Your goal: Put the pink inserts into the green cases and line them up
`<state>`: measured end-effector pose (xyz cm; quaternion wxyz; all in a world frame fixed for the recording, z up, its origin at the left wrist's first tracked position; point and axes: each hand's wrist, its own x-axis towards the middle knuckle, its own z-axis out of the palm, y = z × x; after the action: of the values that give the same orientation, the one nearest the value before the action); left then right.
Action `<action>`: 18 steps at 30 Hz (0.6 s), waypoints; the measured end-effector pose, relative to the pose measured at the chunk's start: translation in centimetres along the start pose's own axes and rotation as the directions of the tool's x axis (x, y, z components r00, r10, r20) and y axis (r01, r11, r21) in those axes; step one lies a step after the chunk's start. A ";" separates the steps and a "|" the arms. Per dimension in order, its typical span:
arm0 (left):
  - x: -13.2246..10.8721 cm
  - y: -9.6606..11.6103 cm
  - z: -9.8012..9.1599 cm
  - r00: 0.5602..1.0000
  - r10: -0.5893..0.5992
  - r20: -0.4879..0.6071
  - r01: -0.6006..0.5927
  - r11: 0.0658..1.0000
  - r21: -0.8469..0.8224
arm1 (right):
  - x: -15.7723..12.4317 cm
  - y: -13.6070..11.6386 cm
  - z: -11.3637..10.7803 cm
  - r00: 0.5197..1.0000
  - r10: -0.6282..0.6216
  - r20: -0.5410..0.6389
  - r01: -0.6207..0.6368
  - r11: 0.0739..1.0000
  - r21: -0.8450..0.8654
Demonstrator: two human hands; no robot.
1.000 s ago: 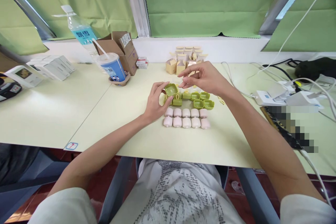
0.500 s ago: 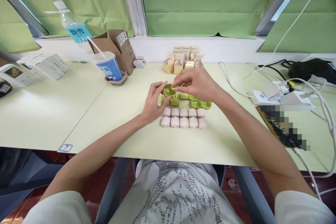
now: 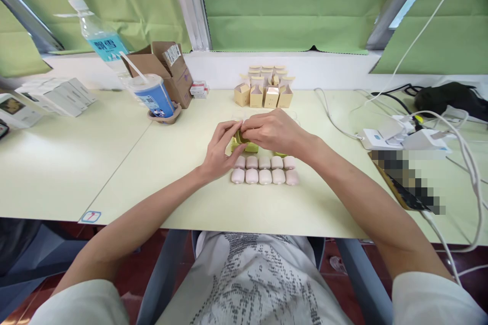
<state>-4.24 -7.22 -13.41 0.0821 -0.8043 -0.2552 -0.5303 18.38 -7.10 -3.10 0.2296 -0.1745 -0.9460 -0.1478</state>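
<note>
A green case point(image 3: 239, 137) is grasped by the left hand point(image 3: 219, 153) above the table point(image 3: 213, 208); its right side is covered by the right hand point(image 3: 275, 131), whose grip cannot be told; 10 pale cases point(image 3: 265, 176) lie nearer.

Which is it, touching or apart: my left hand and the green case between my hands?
Touching. The head view shows your left hand gripping the green case between fingers and thumb.
</note>
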 end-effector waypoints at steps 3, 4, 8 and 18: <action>-0.1 -0.1 0.0 1.000 0.011 0.011 -0.011 1.000 -0.012 | -0.1 0.2 -0.1 0.999 -0.004 0.036 0.003 0.999 0.039; -0.1 -0.1 0.0 1.000 0.019 0.013 -0.019 1.000 -0.014 | -0.1 0.2 -0.2 0.998 0.003 0.057 -0.006 0.999 0.051; 0.0 -0.1 0.0 0.999 0.045 0.014 -0.045 0.999 -0.023 | -0.2 0.2 -0.4 0.996 0.017 0.092 -0.023 0.998 0.066; 0.4 0.0 -0.1 0.998 0.065 -0.023 -0.067 0.994 -0.082 | 0.3 -0.6 -0.8 0.993 -0.037 0.116 0.051 0.992 -0.116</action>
<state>-4.19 -7.07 -13.02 0.0685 -0.8097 -0.2054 -0.5455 18.23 -7.89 -2.37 0.1615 -0.1748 -0.9508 -0.1985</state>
